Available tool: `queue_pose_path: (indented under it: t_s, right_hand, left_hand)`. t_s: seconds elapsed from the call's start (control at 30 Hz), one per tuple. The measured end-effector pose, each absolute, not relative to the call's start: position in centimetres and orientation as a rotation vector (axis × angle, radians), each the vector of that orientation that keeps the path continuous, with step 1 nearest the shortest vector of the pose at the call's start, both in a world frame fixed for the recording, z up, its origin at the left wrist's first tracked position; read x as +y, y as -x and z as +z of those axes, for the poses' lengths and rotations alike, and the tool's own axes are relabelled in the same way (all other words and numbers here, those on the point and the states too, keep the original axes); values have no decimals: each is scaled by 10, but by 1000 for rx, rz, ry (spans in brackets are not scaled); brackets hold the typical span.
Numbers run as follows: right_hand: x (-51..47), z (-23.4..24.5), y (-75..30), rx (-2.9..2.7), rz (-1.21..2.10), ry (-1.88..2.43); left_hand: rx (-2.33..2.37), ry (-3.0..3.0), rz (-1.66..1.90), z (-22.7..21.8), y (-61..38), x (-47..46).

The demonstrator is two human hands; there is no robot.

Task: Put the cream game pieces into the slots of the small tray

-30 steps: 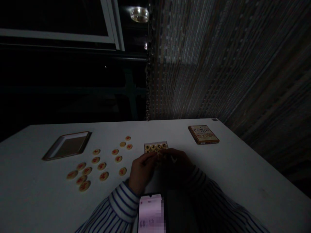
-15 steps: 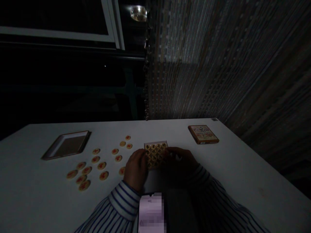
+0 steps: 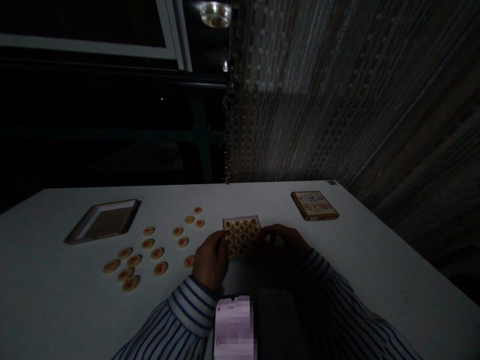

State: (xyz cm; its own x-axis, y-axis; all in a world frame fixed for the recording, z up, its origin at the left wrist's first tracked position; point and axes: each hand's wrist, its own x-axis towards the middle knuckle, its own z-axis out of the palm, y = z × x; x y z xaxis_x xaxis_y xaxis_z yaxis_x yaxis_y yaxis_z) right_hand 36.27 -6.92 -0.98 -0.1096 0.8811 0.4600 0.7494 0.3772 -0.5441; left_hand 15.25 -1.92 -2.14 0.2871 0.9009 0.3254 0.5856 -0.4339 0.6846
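A small square box (image 3: 241, 218) lies in front of me, with rows of round Chinese chess pieces (image 3: 245, 231) carrying black characters packed in it. My left hand (image 3: 212, 261) is closed at the box's left side, thumb and fingers against its edge. At the right side, my right hand (image 3: 287, 244) has its fingertips on the edge; deep shadow hides part of its grip. Left of the box, loose pieces with red characters (image 3: 157, 253) are scattered on the table, the closest one (image 3: 189, 261) beside my left hand. One piece (image 3: 189, 219) shows a plain face.
On the white table (image 3: 356, 280), an upturned box lid or tray (image 3: 103, 221) rests at the far left. A closed printed box (image 3: 315, 205) lies at the right. A lit pinkish object (image 3: 233, 325) is close below me. A curtain (image 3: 285, 100) hangs behind the table.
My right fingers have shifted slightly right, from over the pieces on the box's right side to its edge. My left hand stays at the left side. The loose pieces have not moved.
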Motion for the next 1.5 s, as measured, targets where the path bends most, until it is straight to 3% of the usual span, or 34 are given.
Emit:
queue_pose_path:
  t_s: [0.37, 1.5]
  right_hand:
    - [-66, -14, -371, -2035, 223, 1342]
    - [-68, -16, -363, -2039, 256, 1664]
  left_hand:
    - [1354, -2044, 922, -22, -152, -19]
    - [1375, -2081, 905, -23, -153, -18]
